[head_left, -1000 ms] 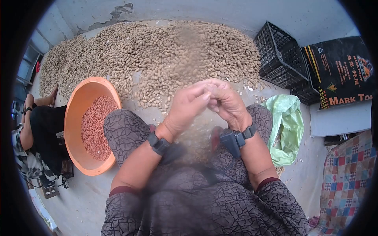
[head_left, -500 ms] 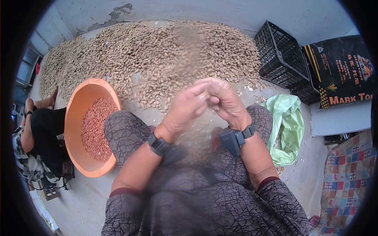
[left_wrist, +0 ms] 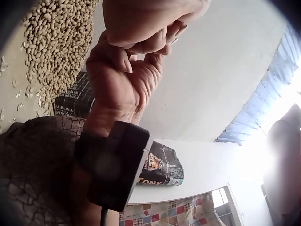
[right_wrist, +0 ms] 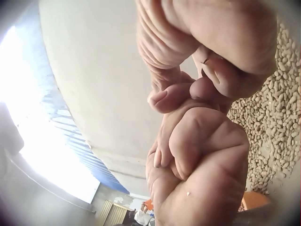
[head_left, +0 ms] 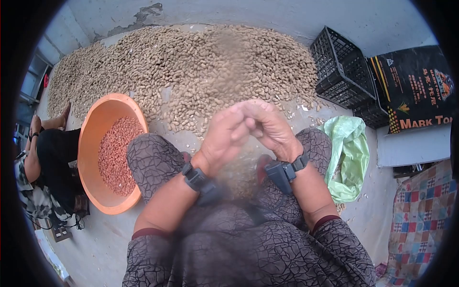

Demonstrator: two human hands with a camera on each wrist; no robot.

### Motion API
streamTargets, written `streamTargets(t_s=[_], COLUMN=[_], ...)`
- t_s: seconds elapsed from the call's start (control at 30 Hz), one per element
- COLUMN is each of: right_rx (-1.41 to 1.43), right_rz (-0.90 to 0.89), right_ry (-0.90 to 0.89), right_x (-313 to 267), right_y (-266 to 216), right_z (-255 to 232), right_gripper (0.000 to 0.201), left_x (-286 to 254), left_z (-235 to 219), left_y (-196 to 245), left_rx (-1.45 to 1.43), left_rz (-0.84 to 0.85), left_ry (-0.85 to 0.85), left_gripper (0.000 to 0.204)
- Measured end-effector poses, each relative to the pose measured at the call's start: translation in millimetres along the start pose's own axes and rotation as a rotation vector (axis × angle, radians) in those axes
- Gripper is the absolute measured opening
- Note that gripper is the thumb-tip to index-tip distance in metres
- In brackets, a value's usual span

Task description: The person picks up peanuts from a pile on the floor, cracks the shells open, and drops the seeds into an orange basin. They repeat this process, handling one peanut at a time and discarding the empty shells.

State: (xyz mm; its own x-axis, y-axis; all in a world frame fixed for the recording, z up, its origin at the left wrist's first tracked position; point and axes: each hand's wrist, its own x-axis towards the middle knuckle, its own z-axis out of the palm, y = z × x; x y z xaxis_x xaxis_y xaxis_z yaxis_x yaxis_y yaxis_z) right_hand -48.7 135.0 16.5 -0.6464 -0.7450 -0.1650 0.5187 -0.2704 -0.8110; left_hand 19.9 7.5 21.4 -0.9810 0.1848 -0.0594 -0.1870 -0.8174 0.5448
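Note:
In the head view my left hand (head_left: 224, 132) and right hand (head_left: 271, 125) meet in front of my knees, fingers bent inward and fingertips together. The left wrist view has the left hand (left_wrist: 146, 21) over the right hand (left_wrist: 120, 84), their fingers overlapping. Close up in the right wrist view, the right hand (right_wrist: 207, 42) bends its fingers down onto the left hand (right_wrist: 202, 160), whose fingers curl toward its palm. I cannot tell what they hold, as the fingers hide it. Beyond them spreads a big heap of unshelled peanuts (head_left: 186, 71).
An orange basin (head_left: 88, 177) of shelled reddish peanuts (head_left: 117, 162) stands by my left knee, a green sack (head_left: 357, 158) by my right. Black crates (head_left: 342, 71) and a black printed bag (head_left: 411, 86) line the right. Another person (head_left: 52, 153) sits at far left.
The hands stay together and shift slightly left and down. The fingertips, distinct earlier, are now tucked more behind the left hand and blurred.

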Motion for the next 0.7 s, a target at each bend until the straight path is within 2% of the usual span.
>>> streamTargets(t_s=[0.03,0.1,0.13,0.2,0.33,0.4,0.43,0.5,0.7], right_rx=[-0.001,-0.075,-0.077,-0.120,-0.161,-0.210,-0.211,-0.186,-0.098], right_rz=[0.000,-0.024,-0.023,-0.085,-0.092,-0.102,-0.101,-0.107,-0.048], right_ry=[0.000,0.134,0.133,0.277,0.238,0.193,0.190,0.127,0.077], right_x=[2,5,5,4,4,1,0,-2,-11], right_y=[3,5,4,3,0,-8,-9,-13,-22], right_z=[-3,-2,1,9,2,2,4,7,17], right_gripper=[0.026,0.022,0.022,0.019,0.018,0.023,0.023,0.027,0.028], left_x=[1,3,4,5,4,3,2,0,-2], left_z=[-6,-18,-20,-21,-16,-17,-16,-11,0], left_y=[-2,-5,-7,-9,-7,-3,-1,2,6], left_rx=[0.000,-0.245,-0.246,-0.277,-0.207,-0.122,-0.123,-0.079,0.066], left_rz=[0.001,-0.074,-0.072,-0.085,-0.110,-0.128,-0.125,-0.069,0.030], left_ry=[0.000,0.052,0.051,0.197,0.303,0.177,0.178,0.074,-0.032], left_gripper=[0.022,0.021,0.021,0.016,0.018,0.019,0.019,0.016,0.021])
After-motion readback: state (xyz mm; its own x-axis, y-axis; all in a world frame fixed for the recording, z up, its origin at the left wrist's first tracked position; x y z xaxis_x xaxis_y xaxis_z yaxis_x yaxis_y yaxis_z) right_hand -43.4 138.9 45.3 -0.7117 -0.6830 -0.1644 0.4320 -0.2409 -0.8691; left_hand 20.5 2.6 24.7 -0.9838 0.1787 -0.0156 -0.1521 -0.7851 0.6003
